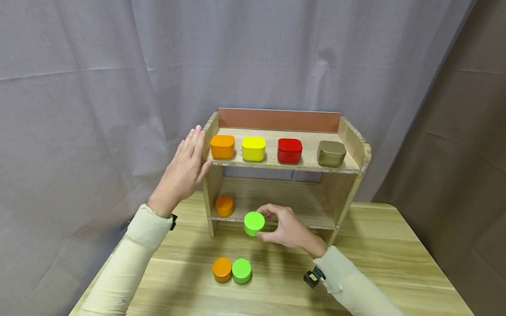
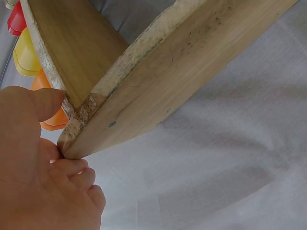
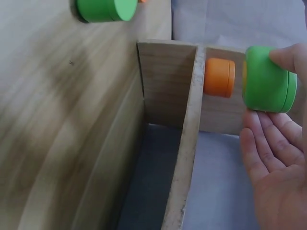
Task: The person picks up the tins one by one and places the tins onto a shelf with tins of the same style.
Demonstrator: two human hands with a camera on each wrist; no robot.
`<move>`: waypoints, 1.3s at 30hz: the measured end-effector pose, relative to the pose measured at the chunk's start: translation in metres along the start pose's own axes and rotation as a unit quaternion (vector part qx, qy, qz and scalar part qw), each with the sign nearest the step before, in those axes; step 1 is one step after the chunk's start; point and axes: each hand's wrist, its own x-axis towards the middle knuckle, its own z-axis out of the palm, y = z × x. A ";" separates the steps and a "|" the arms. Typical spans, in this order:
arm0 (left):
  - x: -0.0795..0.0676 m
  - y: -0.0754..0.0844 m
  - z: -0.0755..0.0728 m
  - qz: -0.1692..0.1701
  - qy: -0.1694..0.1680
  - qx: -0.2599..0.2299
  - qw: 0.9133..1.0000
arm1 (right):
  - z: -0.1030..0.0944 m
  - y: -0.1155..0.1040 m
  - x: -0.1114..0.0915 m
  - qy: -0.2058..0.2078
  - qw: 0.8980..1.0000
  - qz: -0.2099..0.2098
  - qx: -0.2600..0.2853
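My left hand (image 1: pixel 183 171) holds the left side of a wooden shelf (image 1: pixel 276 199), its thumb at the upper board's front edge and its fingers along the outer panel (image 2: pixel 158 81). Between the thumb and fingers of my right hand (image 1: pixel 286 226) is a round bright green lidded container (image 1: pixel 254 224). It is held at the front of the lower board, apart from the wood in the right wrist view. A round orange container (image 1: pixel 224 206) stands at the lower board's left end. Another orange container (image 1: pixel 222 269) and a second green container (image 1: pixel 241 271) stand side by side on the table.
Along the upper board stand rounded-square boxes: orange (image 1: pixel 222 147), yellow (image 1: pixel 254 149), red (image 1: pixel 290 151) and olive-brown (image 1: pixel 331 153). A reddish-brown strip (image 1: pixel 278 120) backs them. Grey cloth (image 1: pixel 253 57) hangs behind the wooden table (image 1: pixel 391 254).
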 end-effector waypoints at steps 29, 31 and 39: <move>0.000 -0.001 0.001 -0.002 -0.003 -0.007 1.000 | 0.017 0.033 0.043 0.059 0.991 0.115 -0.017; 0.001 -0.001 0.001 -0.001 -0.002 -0.007 1.000 | 0.020 0.033 0.044 0.059 0.991 0.120 -0.018; 0.001 -0.002 0.002 0.001 0.004 -0.008 1.000 | 0.027 0.034 0.045 0.052 0.989 0.142 -0.006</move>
